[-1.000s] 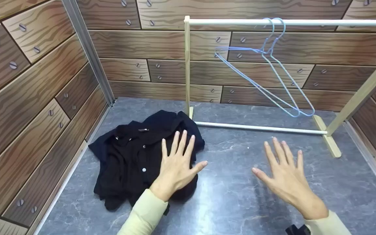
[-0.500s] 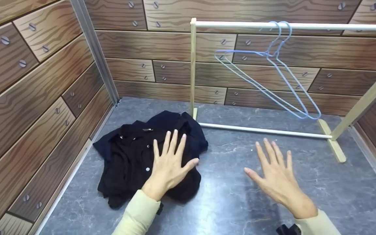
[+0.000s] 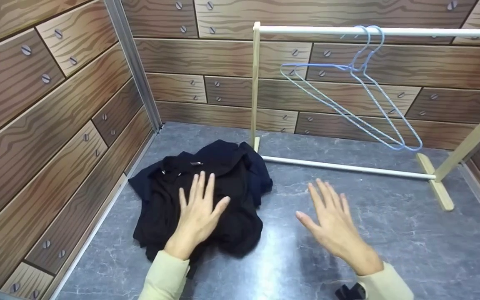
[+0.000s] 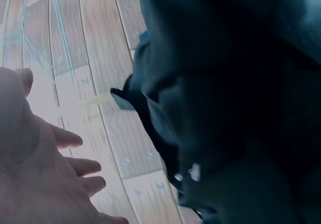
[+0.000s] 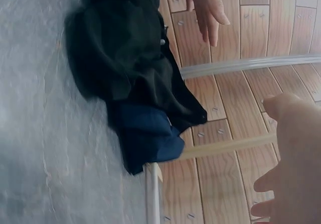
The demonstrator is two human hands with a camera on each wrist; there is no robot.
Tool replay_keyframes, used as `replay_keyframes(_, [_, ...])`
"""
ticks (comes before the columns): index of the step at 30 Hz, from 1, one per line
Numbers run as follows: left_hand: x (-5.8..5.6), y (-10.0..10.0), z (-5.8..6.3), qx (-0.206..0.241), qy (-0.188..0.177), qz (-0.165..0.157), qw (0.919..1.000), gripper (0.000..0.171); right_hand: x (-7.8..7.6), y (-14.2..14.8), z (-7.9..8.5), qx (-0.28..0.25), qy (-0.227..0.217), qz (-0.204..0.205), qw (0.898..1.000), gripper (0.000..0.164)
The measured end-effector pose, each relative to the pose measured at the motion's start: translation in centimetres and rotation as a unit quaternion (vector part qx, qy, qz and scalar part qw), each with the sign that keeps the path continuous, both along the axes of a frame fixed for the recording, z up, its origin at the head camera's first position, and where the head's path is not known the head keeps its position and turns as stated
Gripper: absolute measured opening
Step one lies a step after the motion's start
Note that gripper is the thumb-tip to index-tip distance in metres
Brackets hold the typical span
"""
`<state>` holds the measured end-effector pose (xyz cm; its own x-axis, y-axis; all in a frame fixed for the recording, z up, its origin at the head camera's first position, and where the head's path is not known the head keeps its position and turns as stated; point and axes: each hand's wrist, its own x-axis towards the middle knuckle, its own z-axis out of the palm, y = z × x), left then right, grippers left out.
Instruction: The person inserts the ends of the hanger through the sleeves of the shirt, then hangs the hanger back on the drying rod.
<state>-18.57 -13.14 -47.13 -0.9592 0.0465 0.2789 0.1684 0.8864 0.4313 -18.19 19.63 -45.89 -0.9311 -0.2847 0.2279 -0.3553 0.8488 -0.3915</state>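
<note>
On the head feed I look forward and down from above the left hand (image 3: 196, 218) and right hand (image 3: 333, 227); each wrist feed (closer, tipped sideways) faces past its own hand, both sharing the dark clothing (image 5: 130, 53).

Black garment (image 3: 236, 208), soft matte cloth, crumpled and folded, lies flat-ish in a heap on the grey marbled desk (image 3: 394, 233). 1 small whitish tag (image 3: 196, 163) shows near its upper edge; small pale buttons visible in the wrist views, blurred. Navy cloth (image 3: 261, 179) underneath, poking out left, top and right. Left grip (image 3: 196, 218) hovers above the black garment, fingers spread; right grip (image 3: 336, 231) off beside the heap.
</note>
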Motion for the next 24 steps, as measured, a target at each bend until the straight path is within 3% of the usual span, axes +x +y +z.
replay_keyframes(7, [0.4,-2.5,-1.2,0.047,-0.007,0.036,0.9982,0.073,-0.4,-2.0,-1.5,-0.052,-0.014,0.012,0.998,0.072])
replay_keyframes(11, [0.4,-4.4,-1.9,0.105,-0.030,0.061,0.9922,0.072,-0.7,-3.7,-2.4,-0.097,-0.021,0.027,0.995,0.064])
replay_keyframes(16, [0.7,-6.6,-2.8,0.163,-0.040,0.108,0.9799,0.069,-1.4,-6.8,-3.3,-0.176,-0.036,0.055,0.982,0.056])
replay_keyframes(24, [0.5,-8.1,-4.2,0.183,-0.078,0.160,0.9668,0.071,-2.6,-10.8,-4.7,-0.243,-0.067,0.071,0.965,0.054])
